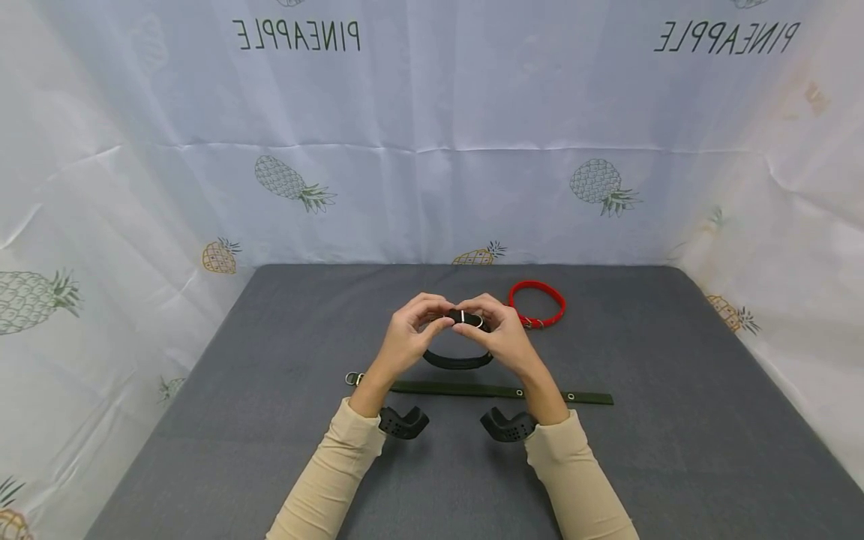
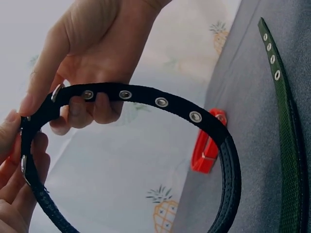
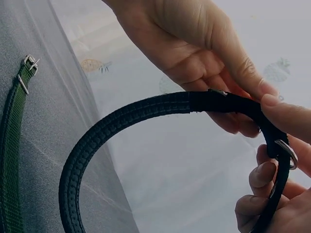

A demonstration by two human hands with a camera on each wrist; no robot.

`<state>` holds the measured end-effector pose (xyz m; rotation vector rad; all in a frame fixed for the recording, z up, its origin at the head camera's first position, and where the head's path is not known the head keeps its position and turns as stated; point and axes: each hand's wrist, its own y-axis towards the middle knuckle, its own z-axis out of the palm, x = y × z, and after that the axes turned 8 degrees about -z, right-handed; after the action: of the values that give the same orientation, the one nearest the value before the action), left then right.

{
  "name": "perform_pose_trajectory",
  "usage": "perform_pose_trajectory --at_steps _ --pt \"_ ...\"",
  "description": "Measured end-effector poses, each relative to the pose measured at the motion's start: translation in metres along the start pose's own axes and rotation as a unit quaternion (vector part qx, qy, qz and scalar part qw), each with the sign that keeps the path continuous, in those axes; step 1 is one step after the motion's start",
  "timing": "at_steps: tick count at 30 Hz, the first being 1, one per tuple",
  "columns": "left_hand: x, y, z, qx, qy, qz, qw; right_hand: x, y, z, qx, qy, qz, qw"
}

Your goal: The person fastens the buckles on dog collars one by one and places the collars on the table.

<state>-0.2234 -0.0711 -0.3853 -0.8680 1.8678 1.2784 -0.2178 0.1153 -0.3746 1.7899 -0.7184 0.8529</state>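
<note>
Both hands hold a black collar bent into a loop, raised above the grey table; its lower curve [image 1: 457, 363] hangs toward the person. The left hand [image 1: 407, 334] pinches the buckle side between thumb and fingers, and the right hand [image 1: 498, 328] grips the part beside it, the thumbs almost meeting. Metal eyelets line the black strap [image 2: 143, 94] in the left wrist view, some of the fingers of the right hand [image 2: 99, 58] lying behind it. A silver ring [image 3: 287, 153] sits by the right hand [image 3: 286, 199] in the right wrist view.
A red collar [image 1: 562, 298], closed in a loop, lies behind and right of the hands. Nearer the person, a green strap [image 1: 445, 388] stretches across the grey table [image 1: 675, 450], its buckle at the left. Pineapple-print cloth [image 1: 432, 202] surrounds the table's back and sides.
</note>
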Motion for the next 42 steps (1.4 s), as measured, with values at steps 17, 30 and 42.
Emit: perform_pose_trajectory --at_steps 17,30,42 --pt "-0.001 0.001 -0.003 -0.015 0.021 0.015 0.9996 -0.004 0.001 -0.002 0.001 -0.014 0.005 0.9999" --pt "-0.005 0.004 -0.016 -0.085 -0.041 0.022 0.9953 -0.008 0.001 -0.008 -0.016 -0.002 0.011 0.9998" --pt "-0.006 0.002 -0.015 -0.052 -0.056 -0.048 0.996 -0.007 0.0 -0.009 -0.021 0.011 0.001 0.9997"
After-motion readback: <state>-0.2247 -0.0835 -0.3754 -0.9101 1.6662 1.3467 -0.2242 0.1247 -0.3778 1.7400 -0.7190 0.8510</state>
